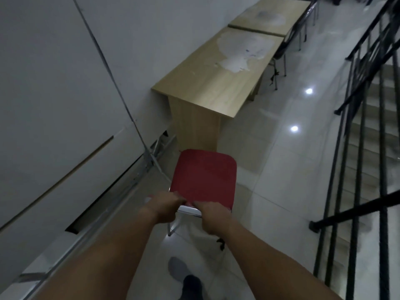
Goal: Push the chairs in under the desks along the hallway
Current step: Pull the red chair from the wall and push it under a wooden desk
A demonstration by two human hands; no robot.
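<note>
Both hands gripped the near edge of the red chair point(203, 175): the left hand point(164, 207) and right hand point(213, 217) were each closed on its metal frame. The chair stood on the glossy tiled floor point(277, 161), just short of the end panel of the nearest wooden worktop point(207, 87). A second worktop point(270, 16) followed along the wall point(54, 72). A black stair railing point(357, 148) ran on the right.

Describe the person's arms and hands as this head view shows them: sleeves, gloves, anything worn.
Both forearms are bare along all their visible length; no sleeve edge shows in frame. The left hand and right hand wear no gloves. No watch, band or ring is visible on either wrist or hand, though the dim, soft picture could hide something small.
</note>
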